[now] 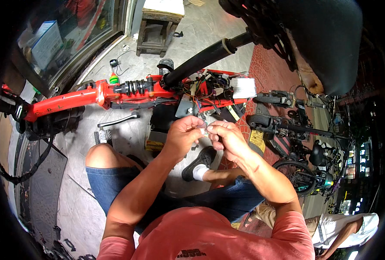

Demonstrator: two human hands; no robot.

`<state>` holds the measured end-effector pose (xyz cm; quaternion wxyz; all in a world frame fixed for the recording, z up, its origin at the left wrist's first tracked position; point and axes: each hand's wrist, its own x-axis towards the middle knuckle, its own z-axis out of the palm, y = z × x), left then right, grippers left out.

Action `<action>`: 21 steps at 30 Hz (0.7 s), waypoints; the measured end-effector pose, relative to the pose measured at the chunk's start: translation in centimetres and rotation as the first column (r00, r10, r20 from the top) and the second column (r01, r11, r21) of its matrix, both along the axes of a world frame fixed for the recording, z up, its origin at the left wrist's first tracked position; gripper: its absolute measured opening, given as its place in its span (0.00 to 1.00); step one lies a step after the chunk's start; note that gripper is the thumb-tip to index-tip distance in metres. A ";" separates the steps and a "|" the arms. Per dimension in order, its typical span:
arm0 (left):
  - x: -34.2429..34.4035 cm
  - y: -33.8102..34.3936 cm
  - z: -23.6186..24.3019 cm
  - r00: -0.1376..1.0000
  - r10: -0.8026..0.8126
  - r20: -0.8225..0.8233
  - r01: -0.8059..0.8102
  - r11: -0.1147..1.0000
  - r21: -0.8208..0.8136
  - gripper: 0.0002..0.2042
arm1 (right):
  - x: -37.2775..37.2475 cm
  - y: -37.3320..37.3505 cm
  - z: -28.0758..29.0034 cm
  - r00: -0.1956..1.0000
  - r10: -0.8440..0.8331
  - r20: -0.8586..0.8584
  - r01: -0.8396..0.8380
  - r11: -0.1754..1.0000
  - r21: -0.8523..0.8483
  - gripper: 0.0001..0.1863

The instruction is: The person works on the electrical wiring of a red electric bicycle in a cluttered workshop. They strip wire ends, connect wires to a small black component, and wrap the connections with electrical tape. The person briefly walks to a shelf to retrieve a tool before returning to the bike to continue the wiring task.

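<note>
My left hand (184,135) and my right hand (228,138) meet in front of the bike, fingertips pinched close together. Between them is a small white connector (203,131) with thin wire, mostly hidden by the fingers. The left fingers close on the connector, the right on the wire end. Just beyond lies a red folding electric bike frame (66,99), its compartment open. A tangle of coloured wires (205,86) with white plugs spills out of it. A white label-covered box (243,88) sits at the compartment's right end.
A black seat post (201,60) rises to a large black saddle (327,43) at upper right. A crank arm (118,120) is near my knee. A wooden stool (160,30) stands behind. Scooters and bikes (296,169) line the right. A person in white (344,232) is at lower right.
</note>
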<state>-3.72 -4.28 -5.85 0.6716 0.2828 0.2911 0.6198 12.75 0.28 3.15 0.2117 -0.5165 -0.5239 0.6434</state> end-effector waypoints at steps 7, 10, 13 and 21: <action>0.0 0.0 -0.5 1.000 0.001 0.027 -0.001 1.000 0.020 0.06 | 0.3 -0.8 -0.1 0.997 -0.038 0.073 0.021 0.973 0.228 0.07; 0.3 0.0 -0.3 0.999 0.017 0.052 -0.018 1.000 0.025 0.05 | 0.9 -1.5 -0.5 0.993 0.003 0.116 -0.047 0.922 0.385 0.04; 0.3 -0.1 -0.3 0.999 0.009 0.045 -0.010 1.000 0.014 0.05 | 0.8 -1.5 -1.4 0.993 0.023 0.114 -0.065 0.925 0.375 0.03; 0.2 0.1 -0.2 0.992 0.002 0.130 0.001 1.000 -0.022 0.03 | 0.3 -2.1 -1.5 0.993 0.026 0.114 -0.075 0.888 0.453 0.04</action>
